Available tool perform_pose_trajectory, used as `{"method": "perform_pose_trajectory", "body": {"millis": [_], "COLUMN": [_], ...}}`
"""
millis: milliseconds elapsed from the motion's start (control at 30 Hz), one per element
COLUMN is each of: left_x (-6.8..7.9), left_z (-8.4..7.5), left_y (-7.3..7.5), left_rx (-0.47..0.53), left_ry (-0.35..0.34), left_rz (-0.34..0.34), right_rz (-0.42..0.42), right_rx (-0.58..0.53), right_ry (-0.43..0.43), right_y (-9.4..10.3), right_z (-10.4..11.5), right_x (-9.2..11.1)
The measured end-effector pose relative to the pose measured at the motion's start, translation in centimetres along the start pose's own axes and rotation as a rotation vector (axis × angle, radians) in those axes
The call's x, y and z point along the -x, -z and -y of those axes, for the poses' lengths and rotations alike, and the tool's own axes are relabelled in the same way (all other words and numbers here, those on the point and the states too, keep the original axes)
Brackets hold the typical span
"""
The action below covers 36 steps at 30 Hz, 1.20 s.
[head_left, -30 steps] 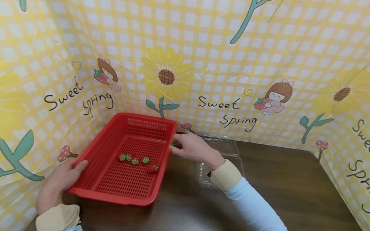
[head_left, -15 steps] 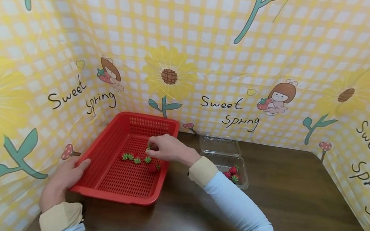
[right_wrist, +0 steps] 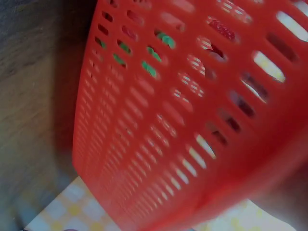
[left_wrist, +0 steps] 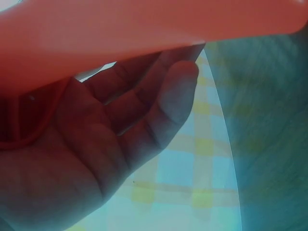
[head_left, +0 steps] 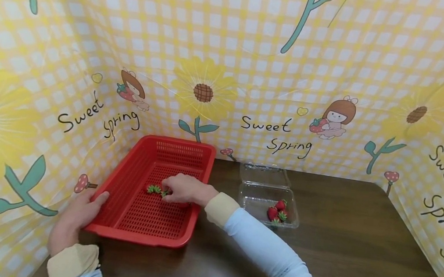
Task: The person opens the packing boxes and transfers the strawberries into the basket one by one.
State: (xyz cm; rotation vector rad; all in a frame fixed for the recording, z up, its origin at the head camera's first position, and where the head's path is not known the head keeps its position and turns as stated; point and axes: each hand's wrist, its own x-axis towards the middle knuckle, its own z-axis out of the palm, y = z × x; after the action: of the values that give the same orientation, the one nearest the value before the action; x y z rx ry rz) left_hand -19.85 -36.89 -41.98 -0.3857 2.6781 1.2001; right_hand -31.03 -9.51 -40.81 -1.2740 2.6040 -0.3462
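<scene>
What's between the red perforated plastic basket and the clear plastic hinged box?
In the head view, the right arm's beige cuff and pale-blue sleeve cross between basket and box; beyond them, the stretch is bare brown wooden table.

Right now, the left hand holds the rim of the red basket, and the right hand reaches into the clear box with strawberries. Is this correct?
Not quite. The right hand reaches into the red basket, not the clear box, as the head view shows. The left hand does hold the basket's rim, and the clear box does contain strawberries.
</scene>
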Motion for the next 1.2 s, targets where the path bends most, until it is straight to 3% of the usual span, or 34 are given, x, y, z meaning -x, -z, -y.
{"method": "perform_pose_trajectory", "body": {"millis": [200, 467, 767, 867, 1067, 1200], "left_x": [-0.2, 0.0, -0.1, -0.2, -0.2, -0.3], "left_z": [0.1, 0.1, 0.1, 0.1, 0.2, -0.1], "left_y": [0.0, -0.1, -0.1, 0.0, -0.2, 0.1], "left_rx": [-0.006, 0.003, 0.008, -0.012, -0.016, -0.007], "left_ry": [-0.012, -0.017, -0.002, -0.001, 0.0, -0.01], "left_rz": [-0.006, -0.005, 0.002, 0.002, 0.004, 0.0], "right_rz": [0.089, 0.16, 0.155, 0.058, -0.281, -0.399], "right_rx": [-0.031, 0.051, 0.061, 0.058, -0.066, -0.093], "right_ry": [-0.049, -0.092, -0.116, -0.056, 0.096, 0.142], "right_y": [-1.3, -2.5, -2.4, -2.0, 0.0, 2.3], "right_z": [0.3, 0.3, 0.3, 0.0, -0.7, -1.2], "right_x": [-1.1, -1.9, -1.7, -1.6, -0.4, 1.1]}}
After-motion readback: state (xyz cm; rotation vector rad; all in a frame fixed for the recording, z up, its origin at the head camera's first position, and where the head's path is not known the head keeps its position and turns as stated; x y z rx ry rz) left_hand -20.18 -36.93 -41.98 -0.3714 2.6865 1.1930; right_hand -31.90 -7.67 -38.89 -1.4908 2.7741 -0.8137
